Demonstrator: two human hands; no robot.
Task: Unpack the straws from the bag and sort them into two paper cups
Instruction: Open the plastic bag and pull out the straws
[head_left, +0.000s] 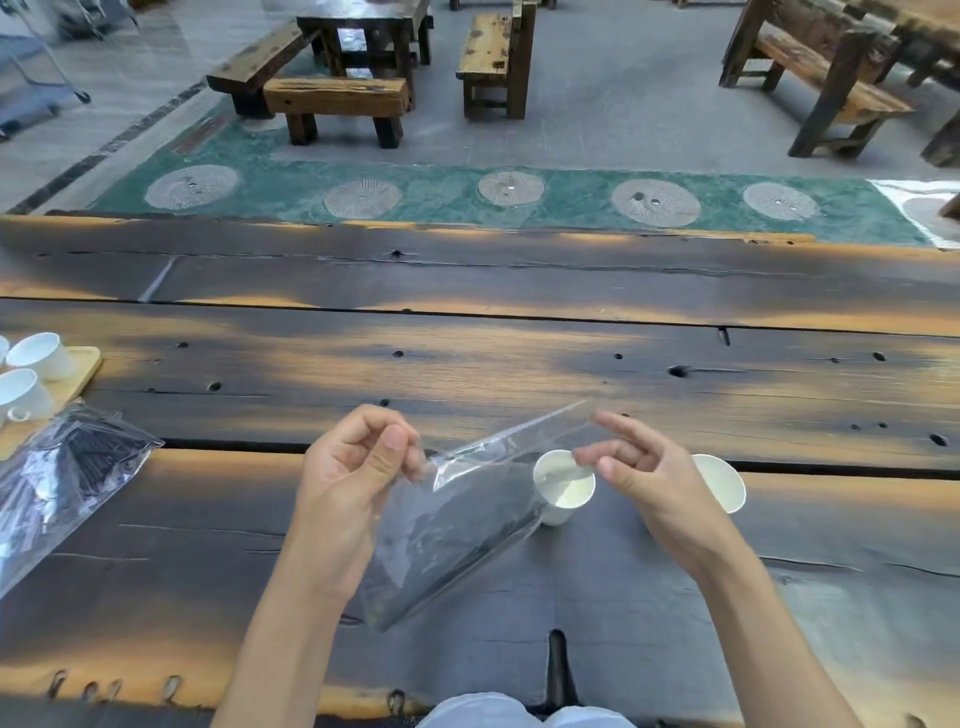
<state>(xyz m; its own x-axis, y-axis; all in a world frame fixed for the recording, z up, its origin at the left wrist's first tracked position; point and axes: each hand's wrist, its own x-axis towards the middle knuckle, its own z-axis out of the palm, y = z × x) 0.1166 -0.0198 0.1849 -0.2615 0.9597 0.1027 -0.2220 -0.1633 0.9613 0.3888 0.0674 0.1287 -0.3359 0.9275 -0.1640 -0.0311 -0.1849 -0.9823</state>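
Note:
A clear plastic bag (457, 525) hangs tilted above the dark wooden table (467, 364). My left hand (353, 478) pinches its upper left corner. My right hand (649, 478) is at the bag's upper right edge, thumb and forefinger close together on the film and the other fingers spread. Whether straws are inside this bag cannot be told. Two white paper cups stand upright behind it: one (563, 486) between my hands, the other (722, 483) partly hidden by my right hand. A second clear bag (57, 483) full of dark straws lies at the table's left edge.
A wooden tray (83, 364) with white ceramic cups (39, 356) sits at the far left. Beyond the table's far edge lie a green strip with round stones and wooden benches (337, 98).

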